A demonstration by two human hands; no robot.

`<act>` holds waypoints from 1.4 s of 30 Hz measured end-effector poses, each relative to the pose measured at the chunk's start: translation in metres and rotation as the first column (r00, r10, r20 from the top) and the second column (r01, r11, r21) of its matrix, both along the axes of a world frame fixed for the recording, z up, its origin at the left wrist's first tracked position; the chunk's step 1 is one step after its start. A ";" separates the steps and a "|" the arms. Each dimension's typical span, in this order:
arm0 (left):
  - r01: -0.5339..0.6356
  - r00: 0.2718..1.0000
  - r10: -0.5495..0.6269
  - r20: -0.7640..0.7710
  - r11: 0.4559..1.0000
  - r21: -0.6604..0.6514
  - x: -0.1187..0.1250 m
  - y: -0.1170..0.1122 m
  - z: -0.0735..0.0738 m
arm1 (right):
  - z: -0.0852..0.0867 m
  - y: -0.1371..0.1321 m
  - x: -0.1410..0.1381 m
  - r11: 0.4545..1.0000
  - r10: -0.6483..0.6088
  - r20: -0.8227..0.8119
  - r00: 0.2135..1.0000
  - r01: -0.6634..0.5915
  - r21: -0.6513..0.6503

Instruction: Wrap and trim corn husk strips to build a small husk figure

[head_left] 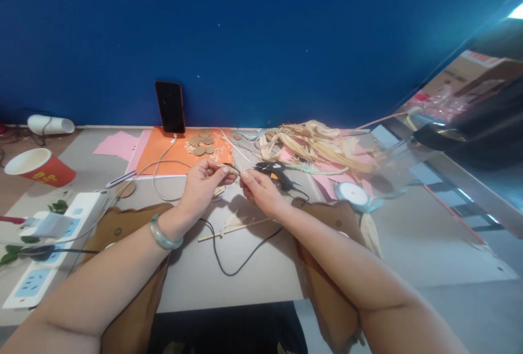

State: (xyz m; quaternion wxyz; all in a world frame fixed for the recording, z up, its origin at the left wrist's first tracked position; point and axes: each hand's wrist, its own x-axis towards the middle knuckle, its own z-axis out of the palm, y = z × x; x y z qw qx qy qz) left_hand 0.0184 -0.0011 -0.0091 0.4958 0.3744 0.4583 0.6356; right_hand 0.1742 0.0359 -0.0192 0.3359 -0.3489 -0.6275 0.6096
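My left hand [204, 182] and my right hand [259, 189] meet over the middle of the grey table [245, 272]. Both pinch a small pale strip of dried husk [231, 169] between their fingertips. A green bangle [162, 234] sits on my left wrist. A black glue gun [275, 171] lies just behind my right hand, its black cord [241, 258] looping toward me. A thin wooden stick [232, 229] lies on the table below my hands.
A heap of dried husks [318, 144] lies at the back right, beside a ribbon spool [352, 194]. An orange sheet [171, 150] carries round brown discs [201, 144]. A dark phone [170, 106] leans on the blue wall. A red paper cup [38, 168] and white power strips [53, 245] sit left.
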 end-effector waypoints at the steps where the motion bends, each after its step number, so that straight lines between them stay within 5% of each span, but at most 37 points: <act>1: 0.001 1.000 -0.001 -0.002 1.000 0.000 0.000 0.000 0.000 | 0.000 0.000 0.000 1.000 -0.002 0.001 1.000 0.002 0.009; 15: -0.008 1.000 0.008 -0.012 1.000 0.001 0.000 0.000 -0.001 | -0.002 0.002 0.001 0.998 -0.042 0.037 0.998 0.041 0.037; 22: 0.013 0.999 -0.013 -0.051 1.000 -0.007 -0.001 0.001 0.002 | -0.001 0.009 0.002 0.974 -0.183 -0.165 0.969 0.156 -0.165; 31: 0.235 0.916 -0.252 -0.313 0.968 -0.091 0.003 -0.001 -0.003 | 0.006 0.004 0.006 0.991 -0.065 0.066 0.996 0.057 0.117; 42: 0.125 0.970 -0.134 -0.201 0.991 -0.055 -0.004 0.002 0.003 | 0.007 0.006 0.006 0.978 -0.106 0.141 0.984 0.078 0.194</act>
